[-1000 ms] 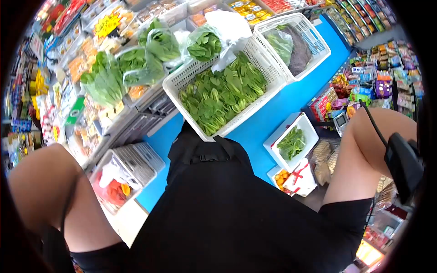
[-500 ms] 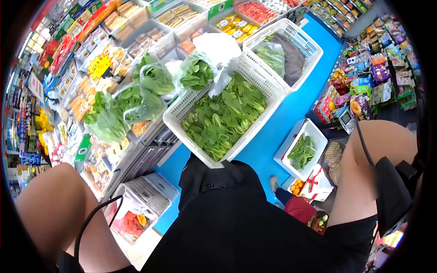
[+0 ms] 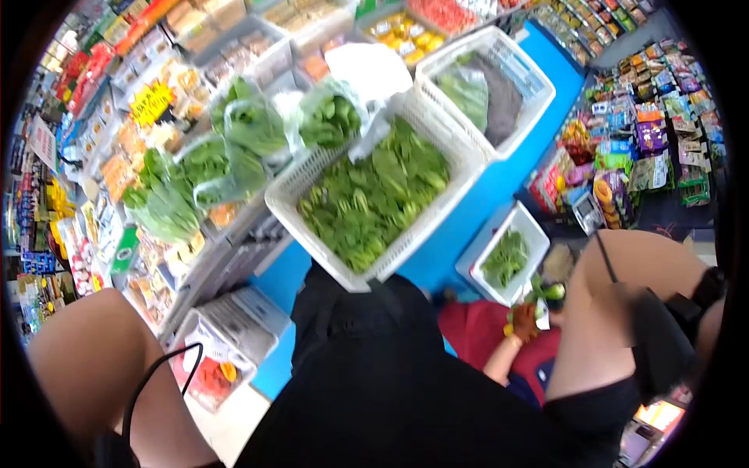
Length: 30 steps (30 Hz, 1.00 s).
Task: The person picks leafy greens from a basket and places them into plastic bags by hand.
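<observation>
Neither of my hands shows; only my bare bent left arm point(image 3: 86, 366) and right arm point(image 3: 647, 288) are in view at the sides. A black strapped device point(image 3: 659, 335) is by the right arm, and a black cable point(image 3: 160, 366) loops by the left. In front of my black clothing stands a white crate point(image 3: 409, 253) of loose leafy greens point(image 3: 382, 199). Bagged greens point(image 3: 331, 121) lie along its left side, with several more bags point(image 3: 226, 168) on the display. A white plastic bag point(image 3: 370, 70) rests at the crate's far corner.
Another white crate point(image 3: 538, 101) holds bagged greens and something dark. To the right, a person in a red garment point(image 3: 488, 331) has a brown-gloved hand point(image 3: 527, 321) at some greens, near a white bin point(image 3: 466, 265). Snack shelves point(image 3: 647, 132) line the right; stacked crates point(image 3: 250, 320) stand left.
The person in red has come further into view at the right, with a gloved hand and greens near the white bin. The view has shifted slightly, and the crate appears a little further left.
</observation>
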Motion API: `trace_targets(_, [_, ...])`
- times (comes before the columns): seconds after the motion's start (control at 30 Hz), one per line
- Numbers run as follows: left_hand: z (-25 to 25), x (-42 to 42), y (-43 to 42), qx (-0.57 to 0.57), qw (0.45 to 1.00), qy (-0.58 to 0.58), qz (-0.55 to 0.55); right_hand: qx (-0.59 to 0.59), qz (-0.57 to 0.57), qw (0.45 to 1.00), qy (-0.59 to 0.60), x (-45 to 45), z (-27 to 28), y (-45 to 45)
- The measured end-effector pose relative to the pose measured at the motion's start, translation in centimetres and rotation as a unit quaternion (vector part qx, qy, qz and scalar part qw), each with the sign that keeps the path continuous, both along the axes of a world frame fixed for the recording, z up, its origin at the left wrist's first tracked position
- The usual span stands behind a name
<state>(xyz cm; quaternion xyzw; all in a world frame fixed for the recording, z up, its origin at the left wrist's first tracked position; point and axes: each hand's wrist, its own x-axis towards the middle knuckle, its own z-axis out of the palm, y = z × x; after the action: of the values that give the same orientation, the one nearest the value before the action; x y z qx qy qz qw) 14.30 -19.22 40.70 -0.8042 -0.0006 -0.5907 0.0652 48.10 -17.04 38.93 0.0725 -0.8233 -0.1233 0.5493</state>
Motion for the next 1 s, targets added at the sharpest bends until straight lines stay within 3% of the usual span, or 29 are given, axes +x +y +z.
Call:
trace_targets(0.1, [-1.6,-0.9,2.3,-0.046,0.998,-0.036,-0.003,-0.131,0.037,0.984,0.118,-0.4,-3.0,4.4])
trace_targets(0.17, [-4.3,-1.8,3.8,-0.095,0.992,-0.082,0.002,-0.327,0.081,0.91,0.242,-2.1,-9.1,8.0])
trace_targets(0.23, [-8.5,-3.8,5.5,-0.192,0.972,-0.136,-0.003,-0.566,0.07,0.721,0.395,-4.8,-19.3,11.8])
trace_targets(0.27, [-13.5,-4.9,6.5,-0.286,0.945,-0.16,-0.005,-0.627,0.112,0.684,0.357,-4.1,-27.8,15.5])
trace_targets(0.33, [-23.0,-5.5,7.7,-0.476,0.856,-0.199,0.015,-0.775,-0.097,0.528,0.333,-5.6,-42.7,16.0])
trace_targets(0.37, [-28.6,-6.2,7.5,-0.562,0.797,-0.221,0.021,-0.824,-0.128,0.447,0.326,-6.1,-49.0,15.1])
trace_targets(0.4, [-33.0,-5.9,7.1,-0.595,0.779,-0.174,0.089,-0.865,-0.167,0.361,0.306,-6.2,-54.6,13.9])
trace_targets(0.43, [-34.9,-4.9,6.2,-0.645,0.737,-0.082,0.182,-0.885,-0.209,0.336,0.245,-5.9,-60.7,12.4])
trace_targets(0.47, [-36.9,-4.3,5.7,-0.712,0.68,-0.055,0.166,-0.9,-0.248,0.31,0.181,-5.6,-65.9,11.2])
trace_targets(0.53, [-41.4,-4.4,4.6,-0.74,0.646,0.072,0.171,-0.847,-0.377,0.374,0.016,-6.4,-72.0,9.7])
trace_targets(0.57, [-42.6,-4.3,4.1,-0.742,0.641,0.114,0.158,-0.834,-0.391,0.39,-0.019,-7.4,-70.7,9.7])
trace_targets(0.73, [-44.2,-5.7,5.2,-0.721,0.624,0.287,0.088,-0.821,-0.41,0.389,-0.088,-11.2,-73.8,13.2])
trace_targets(0.8, [-44.9,-6.9,6.0,-0.745,0.605,0.265,0.094,-0.778,-0.443,0.418,-0.151,-12.9,-74.8,14.4])
trace_targets(1.0, [-46.2,-10.4,9.0,-0.792,0.553,0.225,0.124,-0.773,-0.489,0.331,-0.233,-15.7,-74.6,15.4])
